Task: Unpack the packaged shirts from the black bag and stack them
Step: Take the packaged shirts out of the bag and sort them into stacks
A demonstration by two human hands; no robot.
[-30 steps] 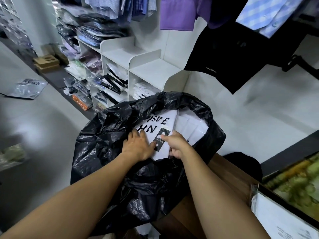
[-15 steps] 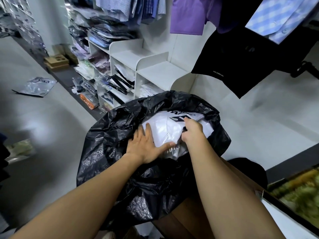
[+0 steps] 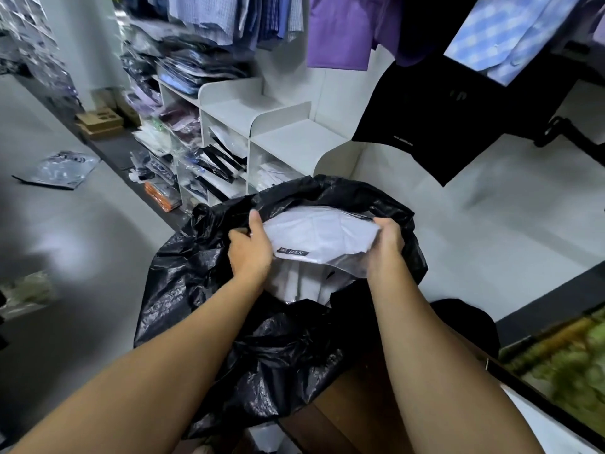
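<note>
Packaged shirt [image 3: 320,234], white in clear plastic, is held at the mouth of the black bag [image 3: 262,348]. The left grip [image 3: 250,253] is clamped on its left edge and the right grip [image 3: 386,244] is curled round its right edge. More white packages [image 3: 304,283] lie in the bag beneath it. The bag's crumpled rim rises round both grips, and the bag slumps over the left edge of the wooden worktop [image 3: 353,414]. Beyond stand white shelves [image 3: 288,126] stuffed with wrapped clothes. A black shirt [image 3: 435,119] and a purple shirt [image 3: 340,31] hang overhead. One flat package [image 3: 57,170] lies on the floor [image 3: 82,244], far left.
</note>
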